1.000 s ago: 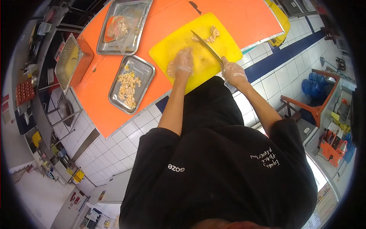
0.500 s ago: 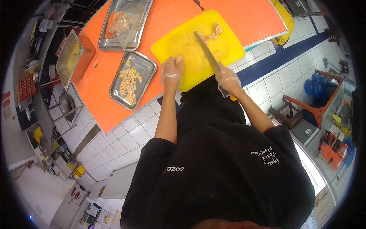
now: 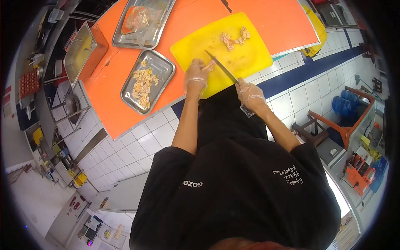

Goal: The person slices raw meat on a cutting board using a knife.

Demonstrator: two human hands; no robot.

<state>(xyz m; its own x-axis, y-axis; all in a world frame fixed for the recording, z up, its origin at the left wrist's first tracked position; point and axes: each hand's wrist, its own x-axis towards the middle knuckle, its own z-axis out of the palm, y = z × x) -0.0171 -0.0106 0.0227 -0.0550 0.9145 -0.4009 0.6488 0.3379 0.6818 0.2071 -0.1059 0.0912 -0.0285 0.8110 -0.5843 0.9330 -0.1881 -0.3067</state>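
Upper centre, your left hand (image 3: 196, 76) pinches a meat piece (image 3: 210, 65); your right hand (image 3: 250, 92) grips the knife (image 3: 223, 68), slanting up-left beside it.

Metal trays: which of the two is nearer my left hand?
The smaller tray, with loose chopped pieces in it, is nearer the left hand; the larger tray, farther off, holds a plastic bag.

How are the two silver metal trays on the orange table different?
The bigger silver metal tray holds a see-through plastic bag; the smaller silver metal tray holds loose, pale food pieces. The smaller tray sits nearer the person than the bigger tray. Both are shallow with raised rims.
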